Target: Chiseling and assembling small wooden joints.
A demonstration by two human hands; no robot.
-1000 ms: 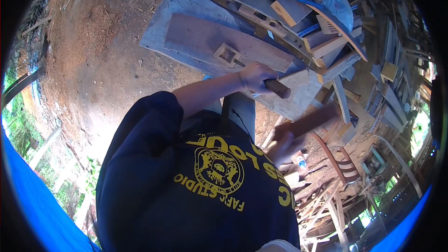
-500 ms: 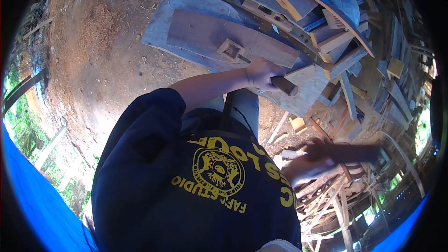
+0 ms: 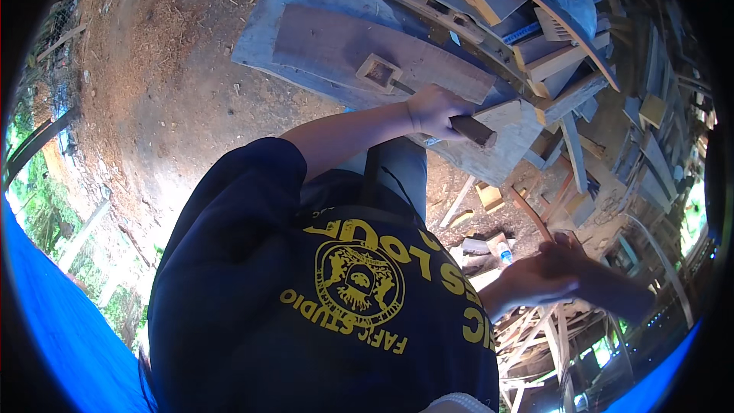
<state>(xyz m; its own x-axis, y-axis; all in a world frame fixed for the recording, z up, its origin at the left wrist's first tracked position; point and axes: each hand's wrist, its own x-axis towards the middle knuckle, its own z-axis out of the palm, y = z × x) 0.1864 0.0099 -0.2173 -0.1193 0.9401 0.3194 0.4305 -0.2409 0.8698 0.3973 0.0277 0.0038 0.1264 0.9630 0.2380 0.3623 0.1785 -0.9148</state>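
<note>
Mallet (image 3: 428,99) handle lengthwise toward lower-right.

The right hand (image 3: 547,271) and the dark piece (image 3: 612,294) held in it, at 4 o'clock, are smeared by motion blur; its kind cannot be told. Part of the wooden handle (image 3: 472,130) is hidden inside the left hand (image 3: 434,111), at 1 o'clock.

Wooden block (image 3: 378,73) on board (image 3: 329,46)
</note>
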